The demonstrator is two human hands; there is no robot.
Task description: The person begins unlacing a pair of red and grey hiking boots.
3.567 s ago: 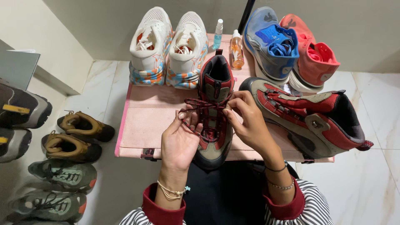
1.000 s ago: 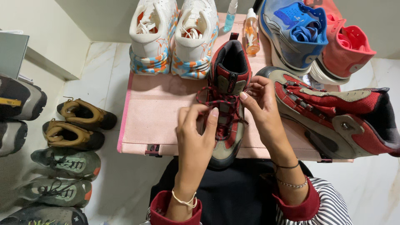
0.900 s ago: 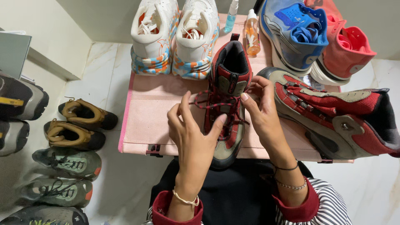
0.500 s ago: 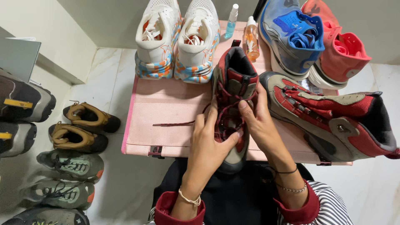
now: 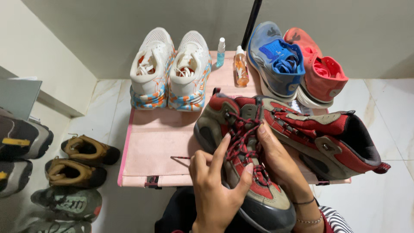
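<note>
Red laces (image 5: 242,142) sit pinched in the left hand (image 5: 215,190); the right hand (image 5: 280,164), its grip part-hidden, cups the boot (image 5: 233,129).

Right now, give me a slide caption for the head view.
Both hands, left and right, work the laces of a red boot on a pink table.

Your left hand (image 5: 215,190) and right hand (image 5: 280,162) grip the laces (image 5: 243,144) of the red-and-grey boot (image 5: 241,164) at the pink table's (image 5: 151,142) near edge; its mate (image 5: 323,138) lies just beside it.
</note>
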